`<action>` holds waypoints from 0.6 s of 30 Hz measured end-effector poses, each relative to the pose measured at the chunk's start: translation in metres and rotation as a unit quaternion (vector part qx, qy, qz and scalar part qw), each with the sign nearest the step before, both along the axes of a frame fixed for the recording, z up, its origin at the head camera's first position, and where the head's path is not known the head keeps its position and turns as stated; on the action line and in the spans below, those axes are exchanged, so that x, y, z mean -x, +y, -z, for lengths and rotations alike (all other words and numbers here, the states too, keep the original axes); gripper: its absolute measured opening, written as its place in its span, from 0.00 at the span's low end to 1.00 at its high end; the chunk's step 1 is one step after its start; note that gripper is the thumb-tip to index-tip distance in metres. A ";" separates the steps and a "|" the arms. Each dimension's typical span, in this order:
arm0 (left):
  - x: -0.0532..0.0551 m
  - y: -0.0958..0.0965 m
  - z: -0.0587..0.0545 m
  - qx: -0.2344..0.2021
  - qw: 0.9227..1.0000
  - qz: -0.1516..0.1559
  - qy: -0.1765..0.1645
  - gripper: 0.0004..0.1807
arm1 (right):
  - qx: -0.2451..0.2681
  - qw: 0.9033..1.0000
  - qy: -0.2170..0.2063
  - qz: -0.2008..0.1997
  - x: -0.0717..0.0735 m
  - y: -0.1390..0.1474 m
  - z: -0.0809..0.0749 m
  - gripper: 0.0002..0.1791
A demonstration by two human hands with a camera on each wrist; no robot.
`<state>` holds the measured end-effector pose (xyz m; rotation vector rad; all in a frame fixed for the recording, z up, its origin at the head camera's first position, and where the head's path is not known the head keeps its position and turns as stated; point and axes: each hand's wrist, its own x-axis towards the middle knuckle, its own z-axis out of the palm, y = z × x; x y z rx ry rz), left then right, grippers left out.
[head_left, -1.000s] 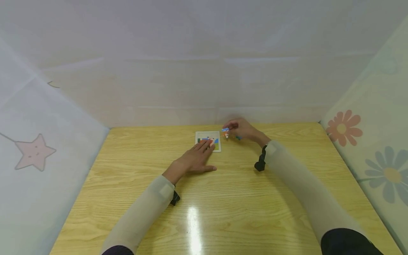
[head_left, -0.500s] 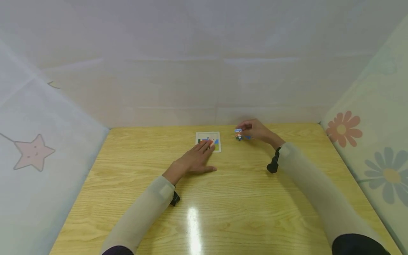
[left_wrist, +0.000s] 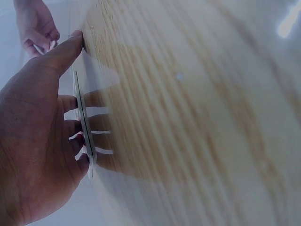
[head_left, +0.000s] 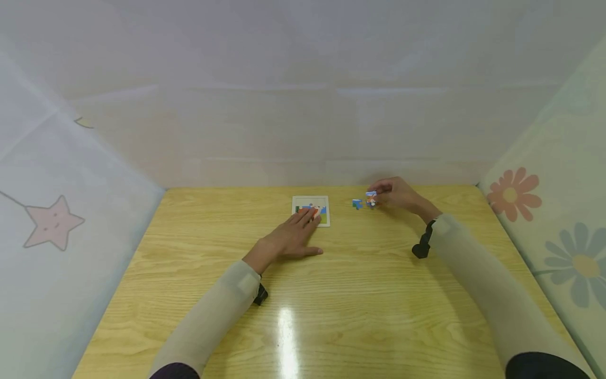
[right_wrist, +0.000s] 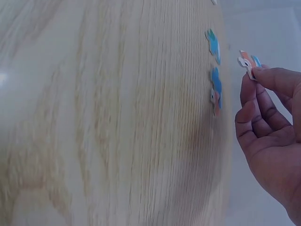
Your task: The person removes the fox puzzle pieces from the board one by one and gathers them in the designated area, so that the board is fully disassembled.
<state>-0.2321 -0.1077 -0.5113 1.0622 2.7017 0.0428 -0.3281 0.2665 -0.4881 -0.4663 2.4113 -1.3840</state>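
My left hand [head_left: 288,237] lies with fairly straight fingers over the lower part of a small, square puzzle board [head_left: 323,199] with a pale frame. Red, blue and green show in its picture around the fingers. In the left wrist view the board's thin edge [left_wrist: 83,112] lines up with my fingertips. To the right, my right hand [head_left: 400,195] pinches an orange, white and blue puzzle piece [right_wrist: 247,63] between thumb and fingers, close over the table. Beneath it in the right wrist view lies a blue and orange piece [right_wrist: 216,89], beside a blue-green piece [right_wrist: 214,46].
The wood-grain table [head_left: 341,295] stretches toward me from both hands. A pale cloth wall [head_left: 265,137] rises right behind the board and pieces. Printed cloth sides stand left and right, with a pink star [head_left: 53,222] and flowers [head_left: 515,195].
My right hand has moved rightward, away from the board, carrying the pinched puzzle piece. A blue-green piece it partly covered now shows to its left. My left hand has stayed on the board.
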 end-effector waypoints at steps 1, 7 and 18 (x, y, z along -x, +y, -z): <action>0.000 0.000 0.000 0.002 1.000 0.000 0.001 0.54 | -0.004 1.000 0.002 0.002 0.000 0.003 0.000 0.16; -0.001 0.001 -0.002 0.001 1.000 -0.001 0.001 0.54 | -0.024 1.000 0.007 0.019 -0.001 0.018 0.002 0.16; -0.002 0.000 -0.002 -0.003 1.000 -0.001 0.001 0.54 | -0.058 0.998 -0.006 0.032 -0.007 0.043 0.005 0.18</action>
